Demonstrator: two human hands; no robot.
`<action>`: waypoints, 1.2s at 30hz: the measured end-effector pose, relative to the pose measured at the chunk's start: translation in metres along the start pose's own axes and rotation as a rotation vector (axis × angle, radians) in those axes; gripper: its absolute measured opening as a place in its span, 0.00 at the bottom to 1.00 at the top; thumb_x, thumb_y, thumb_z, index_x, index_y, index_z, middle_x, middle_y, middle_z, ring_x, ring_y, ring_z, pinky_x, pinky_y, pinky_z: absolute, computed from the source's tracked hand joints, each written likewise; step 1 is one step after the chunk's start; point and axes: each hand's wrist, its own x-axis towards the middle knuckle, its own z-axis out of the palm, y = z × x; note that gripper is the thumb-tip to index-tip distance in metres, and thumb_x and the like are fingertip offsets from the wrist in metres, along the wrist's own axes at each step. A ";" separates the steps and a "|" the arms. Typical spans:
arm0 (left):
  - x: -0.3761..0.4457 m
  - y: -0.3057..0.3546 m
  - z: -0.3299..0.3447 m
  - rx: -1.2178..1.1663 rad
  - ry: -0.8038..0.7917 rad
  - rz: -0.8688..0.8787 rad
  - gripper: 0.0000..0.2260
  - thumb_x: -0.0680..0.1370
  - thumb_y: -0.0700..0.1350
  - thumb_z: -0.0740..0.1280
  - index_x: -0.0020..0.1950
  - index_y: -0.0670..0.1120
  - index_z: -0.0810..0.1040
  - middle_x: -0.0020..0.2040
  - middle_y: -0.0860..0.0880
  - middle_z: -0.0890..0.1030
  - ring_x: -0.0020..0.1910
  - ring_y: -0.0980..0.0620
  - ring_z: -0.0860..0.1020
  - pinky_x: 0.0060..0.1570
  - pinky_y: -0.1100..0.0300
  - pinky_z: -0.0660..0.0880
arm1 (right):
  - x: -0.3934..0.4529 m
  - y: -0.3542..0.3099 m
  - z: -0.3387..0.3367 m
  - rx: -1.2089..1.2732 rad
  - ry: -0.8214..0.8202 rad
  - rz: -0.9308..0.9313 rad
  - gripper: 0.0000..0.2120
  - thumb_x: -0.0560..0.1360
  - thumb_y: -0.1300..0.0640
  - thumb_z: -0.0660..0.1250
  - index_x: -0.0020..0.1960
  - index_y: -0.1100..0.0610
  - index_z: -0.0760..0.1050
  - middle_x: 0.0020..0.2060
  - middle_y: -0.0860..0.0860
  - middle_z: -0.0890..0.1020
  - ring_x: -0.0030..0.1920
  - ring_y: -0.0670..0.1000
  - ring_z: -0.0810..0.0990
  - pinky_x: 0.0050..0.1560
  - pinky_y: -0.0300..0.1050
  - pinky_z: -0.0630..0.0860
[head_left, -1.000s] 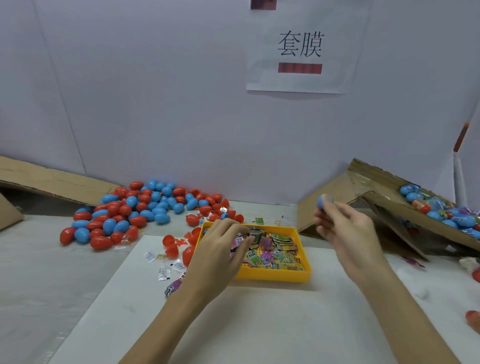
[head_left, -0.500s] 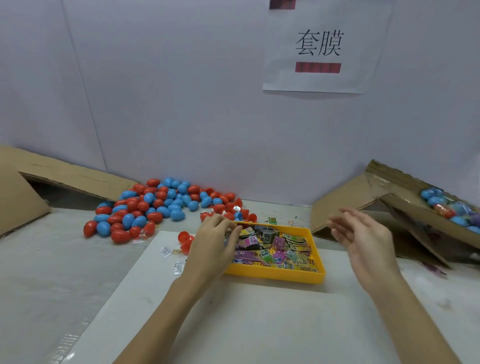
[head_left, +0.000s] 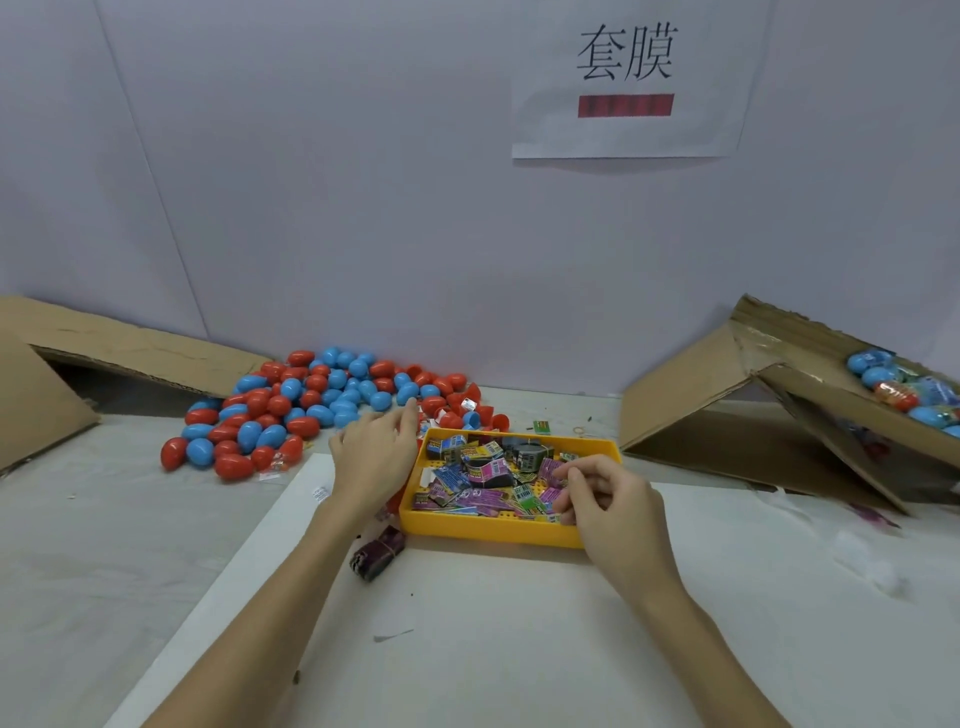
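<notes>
A yellow tray (head_left: 488, 527) full of small printed film labels (head_left: 488, 475) sits at the middle of the white board. My right hand (head_left: 610, 501) is over the tray's right end, with curled fingers and thumb pinching at a purple label there. My left hand (head_left: 374, 457) lies just left of the tray. Its fingers stretch toward the pile of red and blue plastic eggs (head_left: 311, 405), and it holds nothing.
A tilted cardboard box (head_left: 810, 384) at the right holds wrapped blue eggs (head_left: 883, 374). Flattened cardboard (head_left: 124, 343) lies at the left. A dark bundle of labels (head_left: 376, 553) rests by the tray's front left corner. A paper sign (head_left: 628, 78) hangs on the wall.
My right hand let go of a blue egg by the cardboard box, then came down left onto the tray's labels. My left hand left the tray and moved toward the egg pile.
</notes>
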 end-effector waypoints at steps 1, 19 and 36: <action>0.005 0.000 0.001 0.040 -0.002 0.013 0.26 0.86 0.60 0.47 0.54 0.51 0.83 0.54 0.46 0.83 0.61 0.43 0.76 0.65 0.42 0.63 | 0.001 0.000 0.000 0.001 0.001 0.000 0.09 0.83 0.60 0.65 0.48 0.53 0.82 0.34 0.47 0.85 0.35 0.45 0.84 0.38 0.37 0.80; -0.024 0.022 -0.012 -0.231 -0.027 0.104 0.10 0.82 0.58 0.64 0.55 0.53 0.77 0.51 0.55 0.81 0.54 0.54 0.77 0.60 0.49 0.66 | 0.001 0.003 0.001 -0.014 -0.007 -0.009 0.08 0.83 0.60 0.65 0.48 0.54 0.82 0.33 0.48 0.85 0.36 0.44 0.84 0.39 0.37 0.80; -0.082 0.063 -0.013 -0.681 -0.382 0.281 0.10 0.82 0.44 0.69 0.63 0.47 0.80 0.55 0.54 0.83 0.53 0.60 0.82 0.54 0.63 0.80 | -0.014 -0.011 0.013 -0.091 -0.120 -0.233 0.19 0.78 0.58 0.73 0.68 0.48 0.76 0.57 0.41 0.81 0.55 0.40 0.81 0.50 0.35 0.80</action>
